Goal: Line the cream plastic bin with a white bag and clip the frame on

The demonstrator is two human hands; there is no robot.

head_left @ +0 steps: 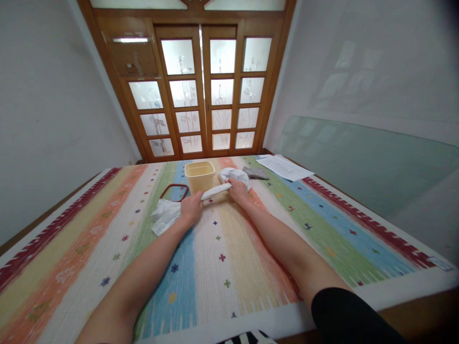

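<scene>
A white plastic bag (216, 191) is stretched taut into a narrow strip between my two hands, above the striped cloth. My left hand (191, 208) is closed round its left part, and a loose white end (165, 216) spreads out to the left of that hand. My right hand (237, 189) grips the strip's other end, with more crumpled white material (233, 175) just behind it. Right behind my hands stands a cream-coloured bin (200, 177) with an open top. A reddish-brown rectangular ring (174, 192) lies left of the bin.
A grey folded cloth (256, 173) lies right of the white material. Farther right are printed paper sheets (285, 167). The striped tablecloth (222, 239) covers the table. Wooden glazed doors (201, 91) stand behind, and a greenish glass panel (358, 162) leans at the right wall.
</scene>
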